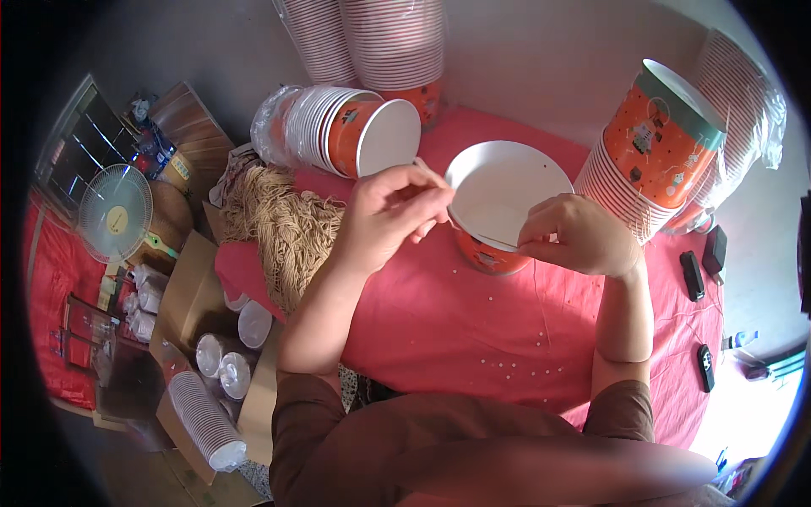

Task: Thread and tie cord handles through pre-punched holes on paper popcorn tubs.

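An orange paper bucket (494,262) with a white inside stands upright on the pink cloth, between my hands. My left hand (393,207) is raised at the bucket's left rim, thumb and fingertips pinched together; whatever they hold is too small to make out. At the front right rim my right hand (583,237) is closed, knuckles up. From its fingertips a thin dark strand (498,242) runs left along the rim. A fine thread (543,313) trails down over the cloth below that hand. A few dark specks show inside the bucket.
Stacked orange buckets (646,152) lean at the right; more nested buckets (363,135) lie at the back left. A tan yarn bundle (283,224) hangs over the left edge. Small white bits (513,366) dot the cloth (439,338). Left below stands a carton (198,279) of plastic-wrapped containers.
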{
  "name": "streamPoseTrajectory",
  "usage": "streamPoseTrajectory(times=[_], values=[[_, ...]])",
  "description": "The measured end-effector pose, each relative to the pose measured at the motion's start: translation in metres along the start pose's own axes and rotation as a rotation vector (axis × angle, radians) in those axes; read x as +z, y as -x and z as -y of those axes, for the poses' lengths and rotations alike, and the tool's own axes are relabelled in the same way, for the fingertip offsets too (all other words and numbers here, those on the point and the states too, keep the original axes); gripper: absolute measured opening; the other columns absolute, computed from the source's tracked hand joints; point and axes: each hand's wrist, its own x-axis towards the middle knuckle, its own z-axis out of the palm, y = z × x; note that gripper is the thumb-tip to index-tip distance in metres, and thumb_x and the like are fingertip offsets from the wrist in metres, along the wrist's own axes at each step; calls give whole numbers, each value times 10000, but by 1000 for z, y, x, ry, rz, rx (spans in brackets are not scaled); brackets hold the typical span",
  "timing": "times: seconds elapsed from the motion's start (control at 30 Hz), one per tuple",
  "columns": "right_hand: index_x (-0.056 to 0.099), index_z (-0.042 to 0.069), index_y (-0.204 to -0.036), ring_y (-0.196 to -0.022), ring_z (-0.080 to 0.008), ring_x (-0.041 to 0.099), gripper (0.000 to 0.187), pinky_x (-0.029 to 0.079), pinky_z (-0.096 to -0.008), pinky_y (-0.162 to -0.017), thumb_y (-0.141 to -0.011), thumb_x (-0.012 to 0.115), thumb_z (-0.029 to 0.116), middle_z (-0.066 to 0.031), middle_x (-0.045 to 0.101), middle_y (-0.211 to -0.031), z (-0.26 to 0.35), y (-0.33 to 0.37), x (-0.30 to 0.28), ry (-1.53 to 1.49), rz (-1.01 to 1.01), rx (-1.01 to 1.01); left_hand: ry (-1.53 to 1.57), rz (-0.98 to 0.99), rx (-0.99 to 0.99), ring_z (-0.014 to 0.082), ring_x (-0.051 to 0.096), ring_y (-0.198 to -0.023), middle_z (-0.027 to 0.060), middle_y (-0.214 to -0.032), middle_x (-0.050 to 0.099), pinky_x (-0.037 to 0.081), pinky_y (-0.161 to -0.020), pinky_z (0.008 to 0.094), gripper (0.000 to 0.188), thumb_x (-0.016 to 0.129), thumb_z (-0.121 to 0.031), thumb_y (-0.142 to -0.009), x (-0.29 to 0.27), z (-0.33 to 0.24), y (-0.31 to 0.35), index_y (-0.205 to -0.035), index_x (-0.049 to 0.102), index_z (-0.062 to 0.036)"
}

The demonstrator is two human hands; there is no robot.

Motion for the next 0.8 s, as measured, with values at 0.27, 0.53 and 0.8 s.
streamPoseTrajectory(times=[0.27,0.53,0.8], values=[[697,-17,-876,-695,-246,659,68,515,-339,-637,-838,706,40,-117,674,-777,1,-7,3,-27,-153,-92,-482,-106,13,30,594,-637,18,-731,690,453,-552,209,109,690,-76,-924,16,36,-3,-968,711,22],[684,-6,-926,-725,-228,673,96,539,-323,-641,-832,698,-13,-102,692,-829,6,-20,20,-65,-389,-175,-632,-76,116,162,718,-758,139,-874,744,543,-647,287,136,699,-61,-892,28,38,4,-1002,716,17],[680,8,-953,-720,-226,674,125,537,-328,-614,-830,696,-7,-108,680,-823,-4,-29,30,4,-406,-80,-224,-15,43,23,554,-714,-24,-834,663,454,-623,193,111,670,-110,-962,13,51,2,-977,693,-2]])
